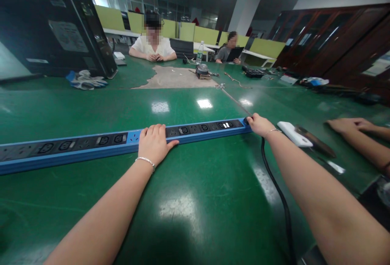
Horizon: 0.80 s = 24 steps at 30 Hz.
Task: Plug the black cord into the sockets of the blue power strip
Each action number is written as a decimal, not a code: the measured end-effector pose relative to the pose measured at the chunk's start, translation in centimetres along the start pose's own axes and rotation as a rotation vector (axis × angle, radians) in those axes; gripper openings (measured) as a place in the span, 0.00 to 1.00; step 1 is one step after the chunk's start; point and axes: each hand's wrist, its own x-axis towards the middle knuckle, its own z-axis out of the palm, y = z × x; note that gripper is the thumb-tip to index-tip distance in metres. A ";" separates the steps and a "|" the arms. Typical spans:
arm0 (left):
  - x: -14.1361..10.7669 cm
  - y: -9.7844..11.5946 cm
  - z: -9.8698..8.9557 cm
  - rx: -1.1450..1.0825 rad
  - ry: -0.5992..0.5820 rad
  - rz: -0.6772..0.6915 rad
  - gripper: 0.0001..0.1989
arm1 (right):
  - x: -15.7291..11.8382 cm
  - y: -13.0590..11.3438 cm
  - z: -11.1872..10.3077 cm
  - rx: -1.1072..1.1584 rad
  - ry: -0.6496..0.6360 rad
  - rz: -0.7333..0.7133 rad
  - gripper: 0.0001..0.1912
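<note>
though blue, black-socketed strip (133,139) under flat left hand (154,143), cable (275,181) in right fist (258,125)

Power strip (128,148): blue housing, black socket panels (83,143), one blue socket section (133,137) mid-strip, small white marks (226,125) toward right end. Cable (276,185): plain black. Table (198,179): glossy green, white reflections (204,103), ragged beige-grey patch (173,77) at far side. Gloves (87,80), far left: whitish with blue. Case (36,25), far left: black, pale labels (68,36). Block (294,134), right: white. Partitions (205,35), far: yellow-green. Cabinets (327,39), far right: dark red-brown. Bracelets (145,159): silver.
</note>
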 end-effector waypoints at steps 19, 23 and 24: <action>0.0 0.0 0.0 -0.015 -0.006 -0.003 0.34 | -0.7 -1.1 -3.3 0.038 0.117 0.010 0.21; -0.1 -0.1 0.1 -0.025 0.007 -0.006 0.34 | -1.5 -1.6 -3.8 0.041 0.076 -0.029 0.20; -0.1 -0.1 0.2 -0.033 0.006 -0.008 0.34 | -1.6 -1.8 -3.4 0.040 0.047 -0.031 0.20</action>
